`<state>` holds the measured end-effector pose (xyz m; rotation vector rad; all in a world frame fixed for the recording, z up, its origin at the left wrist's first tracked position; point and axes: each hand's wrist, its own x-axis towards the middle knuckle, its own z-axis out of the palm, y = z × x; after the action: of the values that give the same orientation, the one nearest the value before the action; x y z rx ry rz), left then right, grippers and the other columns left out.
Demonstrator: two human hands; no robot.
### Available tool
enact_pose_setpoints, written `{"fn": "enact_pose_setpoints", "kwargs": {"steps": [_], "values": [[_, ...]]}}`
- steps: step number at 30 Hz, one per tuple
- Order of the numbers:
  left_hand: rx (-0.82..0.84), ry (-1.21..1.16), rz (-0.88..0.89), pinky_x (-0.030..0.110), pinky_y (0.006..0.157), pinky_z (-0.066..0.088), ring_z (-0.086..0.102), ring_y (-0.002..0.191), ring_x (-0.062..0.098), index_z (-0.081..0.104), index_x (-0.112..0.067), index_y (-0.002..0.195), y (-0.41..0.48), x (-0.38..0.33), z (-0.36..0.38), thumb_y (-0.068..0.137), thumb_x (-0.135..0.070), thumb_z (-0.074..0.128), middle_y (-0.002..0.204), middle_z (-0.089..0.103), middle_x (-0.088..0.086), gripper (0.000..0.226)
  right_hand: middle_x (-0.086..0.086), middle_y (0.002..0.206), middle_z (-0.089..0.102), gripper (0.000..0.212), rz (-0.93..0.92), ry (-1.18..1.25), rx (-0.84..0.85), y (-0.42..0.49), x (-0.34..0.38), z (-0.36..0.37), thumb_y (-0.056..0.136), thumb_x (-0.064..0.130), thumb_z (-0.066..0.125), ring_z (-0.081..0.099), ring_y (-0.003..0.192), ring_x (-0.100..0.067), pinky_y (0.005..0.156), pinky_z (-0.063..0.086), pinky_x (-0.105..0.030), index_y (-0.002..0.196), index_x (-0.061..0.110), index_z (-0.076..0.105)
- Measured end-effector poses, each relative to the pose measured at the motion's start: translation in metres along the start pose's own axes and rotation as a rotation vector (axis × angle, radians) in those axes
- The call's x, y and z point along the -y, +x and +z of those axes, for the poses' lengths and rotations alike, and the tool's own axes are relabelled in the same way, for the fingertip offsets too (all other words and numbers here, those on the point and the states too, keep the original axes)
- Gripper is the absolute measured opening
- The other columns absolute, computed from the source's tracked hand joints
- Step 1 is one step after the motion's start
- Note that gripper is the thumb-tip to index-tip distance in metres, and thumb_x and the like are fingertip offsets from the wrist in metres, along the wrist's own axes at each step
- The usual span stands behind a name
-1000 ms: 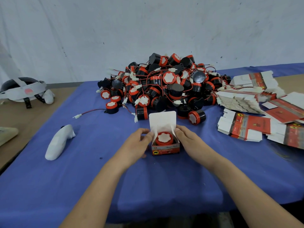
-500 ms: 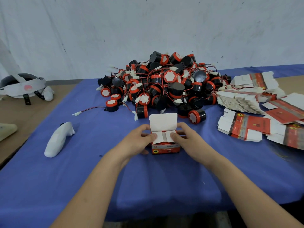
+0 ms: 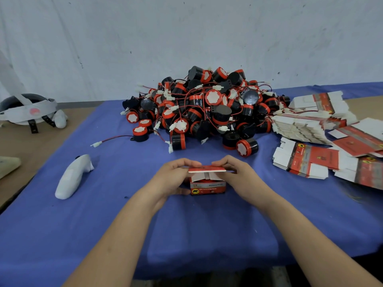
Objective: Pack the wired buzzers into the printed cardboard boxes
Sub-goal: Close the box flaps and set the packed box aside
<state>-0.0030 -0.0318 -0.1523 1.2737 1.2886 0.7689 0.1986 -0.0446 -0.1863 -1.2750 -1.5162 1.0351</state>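
**Lid flap low over the box, both hands on it**

The small printed cardboard box (image 3: 207, 187) stands on the blue cloth (image 3: 103, 216), dead centre in front of you. Its glossy red-and-grey front panel faces you, with a black animal badge on yellow. The red-topped lid flap (image 3: 207, 168) lies almost flat above the opening, its white cut edge towards you, not tucked in. 2 white side flaps slope inward beneath it, and a sliver of red buzzer (image 3: 204, 179) shows between them.

Your left hand (image 3: 170, 179) curls its fingertips onto the lid's left end, thumb against the box's left wall. Your right hand (image 3: 241, 177) mirrors it, fingers bent over the lid's right end, pinching it.

Behind the box, the heap of buzzers (image 3: 207, 108) is round black drums with red caps, tangled in thin red wires with white plugs. Flat cartons (image 3: 306, 160) fan out to your right. A smooth white controller (image 3: 72, 177) lies to your left.
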Motion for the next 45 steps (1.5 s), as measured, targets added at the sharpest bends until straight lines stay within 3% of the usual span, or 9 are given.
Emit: {"fn": "enact_pose_setpoints", "kwargs": {"steps": [13, 17, 20, 25, 28, 30, 36, 39, 45], "values": [[-0.021, -0.002, 0.003, 0.027, 0.059, 0.057, 0.072, 0.079, 0.017, 0.076, -0.024, 0.098, -0.001, -0.001, 0.001, 0.097, -0.003, 0.041, 0.090, 0.078, 0.007, 0.041, 0.012, 0.104, 0.074, 0.022, 0.013, 0.022, 0.043, -0.001, -0.002, -0.005, 0.106, 0.020, 0.051, 0.069, 0.094, 0.003, 0.075, 0.049, -0.008, 0.108, 0.033, 0.068], [-0.031, 0.036, 0.041, 0.028, 0.055, 0.056, 0.068, 0.084, 0.019, 0.076, -0.022, 0.095, -0.003, -0.003, 0.004, 0.099, -0.003, 0.039, 0.103, 0.073, 0.003, 0.042, 0.015, 0.101, 0.076, 0.040, 0.042, 0.035, 0.046, 0.000, -0.002, -0.009, 0.106, 0.004, 0.040, 0.068, 0.095, 0.005, 0.079, 0.049, -0.007, 0.108, 0.026, 0.073], [-0.005, 0.035, 0.058, 0.027, 0.055, 0.056, 0.065, 0.084, 0.018, 0.075, -0.020, 0.099, -0.004, -0.004, 0.005, 0.103, -0.013, 0.041, 0.110, 0.069, 0.001, 0.035, 0.022, 0.103, 0.073, 0.034, 0.029, 0.001, 0.046, 0.000, -0.001, -0.008, 0.106, 0.015, 0.046, 0.066, 0.095, 0.008, 0.079, 0.047, -0.007, 0.106, 0.033, 0.074], [0.053, 0.282, 0.235, 0.018, 0.064, 0.052, 0.063, 0.082, 0.007, 0.068, -0.034, 0.107, -0.003, 0.011, 0.003, 0.102, -0.027, 0.056, 0.110, 0.065, -0.001, 0.015, 0.033, 0.136, 0.046, 0.012, -0.071, -0.193, 0.088, -0.005, -0.004, -0.007, 0.099, 0.038, 0.061, 0.054, 0.117, 0.007, 0.088, 0.044, -0.013, 0.105, 0.048, 0.066], [0.032, 0.394, 0.373, 0.015, 0.088, 0.047, 0.055, 0.117, 0.005, 0.068, -0.040, 0.109, 0.000, 0.020, 0.002, 0.102, -0.030, 0.056, 0.129, 0.053, -0.012, 0.017, 0.039, 0.135, 0.044, 0.018, -0.174, -0.270, 0.120, -0.007, -0.002, -0.004, 0.102, 0.033, 0.058, 0.049, 0.120, 0.014, 0.090, 0.041, -0.009, 0.100, 0.048, 0.068], [0.002, 0.524, 0.482, 0.028, 0.105, 0.042, 0.041, 0.133, 0.005, 0.068, -0.035, 0.113, 0.002, 0.022, 0.001, 0.102, -0.030, 0.055, 0.141, 0.045, -0.016, 0.018, 0.038, 0.130, 0.051, 0.017, -0.180, -0.282, 0.127, -0.009, -0.001, -0.003, 0.101, 0.033, 0.059, 0.050, 0.119, 0.014, 0.093, 0.038, -0.010, 0.100, 0.047, 0.068], [0.091, 0.620, 0.544, 0.010, 0.104, 0.032, 0.027, 0.124, -0.027, 0.062, -0.042, 0.125, -0.002, 0.024, -0.003, 0.093, -0.048, 0.061, 0.134, 0.046, -0.033, 0.033, 0.045, 0.135, 0.040, 0.030, -0.176, -0.332, 0.203, -0.012, -0.001, -0.012, 0.090, 0.052, 0.060, 0.041, 0.129, 0.016, 0.102, 0.037, -0.011, 0.118, 0.044, 0.066], [0.140, 0.614, 0.515, 0.015, 0.108, 0.032, 0.024, 0.129, -0.025, 0.058, -0.048, 0.127, -0.001, 0.028, -0.009, 0.083, -0.060, 0.060, 0.139, 0.040, -0.038, 0.046, 0.048, 0.135, 0.037, 0.045, -0.170, -0.356, 0.214, -0.014, -0.001, -0.013, 0.082, 0.058, 0.061, 0.042, 0.129, 0.015, 0.104, 0.038, -0.014, 0.125, 0.046, 0.062], [-0.004, 0.736, 0.638, 0.017, 0.106, 0.037, 0.033, 0.127, -0.017, 0.060, -0.039, 0.124, 0.007, 0.036, -0.001, 0.092, -0.039, 0.068, 0.126, 0.037, -0.048, 0.033, 0.044, 0.133, 0.041, 0.024, -0.273, -0.540, 0.134, -0.012, -0.007, -0.008, 0.094, 0.045, 0.064, 0.045, 0.127, 0.006, 0.100, 0.040, -0.017, 0.118, 0.039, 0.063]]}}
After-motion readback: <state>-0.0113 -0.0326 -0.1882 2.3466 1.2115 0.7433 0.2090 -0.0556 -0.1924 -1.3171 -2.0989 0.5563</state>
